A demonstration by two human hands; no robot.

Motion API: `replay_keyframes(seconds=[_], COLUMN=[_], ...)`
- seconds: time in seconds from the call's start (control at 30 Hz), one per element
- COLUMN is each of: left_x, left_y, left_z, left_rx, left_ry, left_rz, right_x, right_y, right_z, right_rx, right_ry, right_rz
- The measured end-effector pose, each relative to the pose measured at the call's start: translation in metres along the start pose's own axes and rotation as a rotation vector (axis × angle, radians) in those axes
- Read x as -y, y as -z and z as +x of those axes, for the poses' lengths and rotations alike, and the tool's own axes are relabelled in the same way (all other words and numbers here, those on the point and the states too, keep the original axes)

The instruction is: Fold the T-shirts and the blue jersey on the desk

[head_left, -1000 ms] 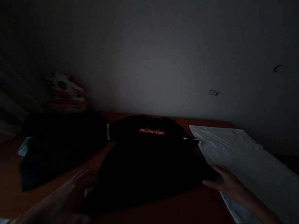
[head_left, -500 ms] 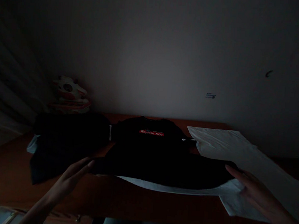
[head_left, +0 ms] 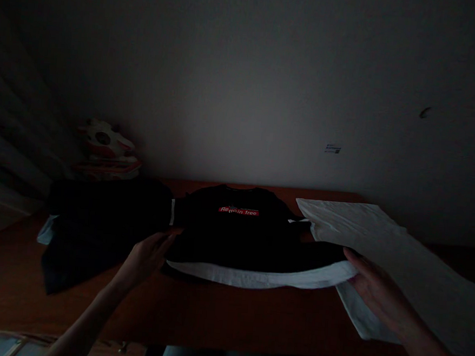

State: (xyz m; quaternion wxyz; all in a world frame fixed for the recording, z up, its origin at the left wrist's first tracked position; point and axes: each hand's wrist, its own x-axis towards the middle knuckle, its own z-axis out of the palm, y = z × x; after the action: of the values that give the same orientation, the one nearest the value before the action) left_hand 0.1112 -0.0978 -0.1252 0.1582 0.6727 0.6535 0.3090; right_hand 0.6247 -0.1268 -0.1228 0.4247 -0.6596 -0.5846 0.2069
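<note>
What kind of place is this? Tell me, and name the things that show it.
Probably a dim room at home: a wooden table against a bare wall, a black T-shirt being folded by both hands, more garments beside it, and a plush toy at the back left.

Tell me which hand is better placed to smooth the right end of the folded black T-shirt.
The right hand. It already rests at the right end of the fold of the black T-shirt, beside the white garment. The left hand is at the fold's opposite end.

Matt black cloth T-shirt (head_left: 237, 237) – soft, pale-lined fold; smooth reddish wooden table (head_left: 227, 318); crinkled white cloth (head_left: 379, 247).
</note>
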Motion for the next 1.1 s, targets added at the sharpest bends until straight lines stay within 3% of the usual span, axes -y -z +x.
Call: replay_keyframes(seconds=[0.13, 0.27, 0.33, 0.6, 0.77, 0.87, 1.0, 1.1], left_x=[0.009, 0.02, 0.018, 0.009, -0.014, -0.03, -0.033, -0.031], left_y=[-0.005, -0.002, -0.005, -0.054, -0.084, -0.102, -0.113, -0.109], left_z=[0.022, 0.033, 0.044, 0.091, 0.074, 0.058, 0.045, 0.041], left_rx=[0.104, 0.159, 0.129, 0.055, 0.078, 0.158, 0.262, 0.277], left_ry=[-0.044, -0.145, -0.189, -0.308, -0.421, -0.51, -0.567, -0.577], left_rz=[0.056, 0.159, 0.224, 0.226, 0.295, 0.297, 0.306, 0.296], right_x=[0.007, 0.001, -0.003, -0.033, -0.049, -0.049, -0.047, -0.045], right_y=[-0.015, -0.015, -0.018, -0.064, -0.092, -0.1, -0.086, -0.065], right_z=[0.006, 0.011, 0.021, 0.108, 0.133, 0.139, 0.159, 0.175], right_rx=[-0.079, 0.169, 0.212, -0.008, -0.031, 0.049, 0.202, 0.053], right_ry=[0.008, 0.021, -0.033, -0.053, 0.022, 0.062, 0.113, 0.004], right_rz=[0.001, -0.123, -0.251, -0.439, -0.706, -0.707, -0.577, -0.525])
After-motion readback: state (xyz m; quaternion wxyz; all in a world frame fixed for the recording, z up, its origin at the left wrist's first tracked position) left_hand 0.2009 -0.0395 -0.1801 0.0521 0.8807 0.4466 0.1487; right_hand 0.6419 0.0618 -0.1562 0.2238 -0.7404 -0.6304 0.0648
